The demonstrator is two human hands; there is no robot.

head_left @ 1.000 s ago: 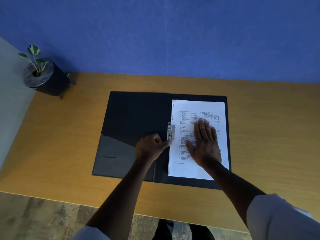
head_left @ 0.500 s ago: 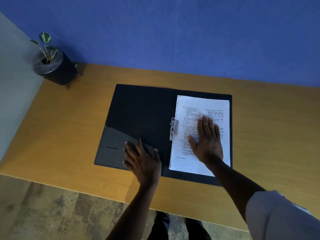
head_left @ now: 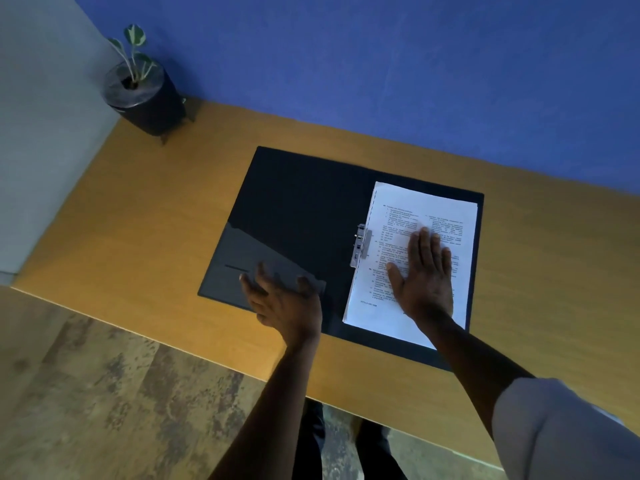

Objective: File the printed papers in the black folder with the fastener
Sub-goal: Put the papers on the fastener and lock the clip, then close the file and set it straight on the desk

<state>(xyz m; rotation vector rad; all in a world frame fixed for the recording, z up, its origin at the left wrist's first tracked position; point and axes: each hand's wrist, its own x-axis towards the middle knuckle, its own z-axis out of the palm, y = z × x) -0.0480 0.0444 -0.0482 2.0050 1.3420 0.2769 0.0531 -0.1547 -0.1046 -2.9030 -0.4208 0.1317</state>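
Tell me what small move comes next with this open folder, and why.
Probably lift the left cover and swing it shut over the papers. The left hand is at the cover's near edge, the right hand lies flat on the pages, and the metal fastener sits at their left edge on the folder.

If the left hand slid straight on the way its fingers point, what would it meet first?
Probably just more of the open black folder: the left hand points up-left across the bare inside cover. Past its far edge lies table, then the plant pot. Depth is uncertain.
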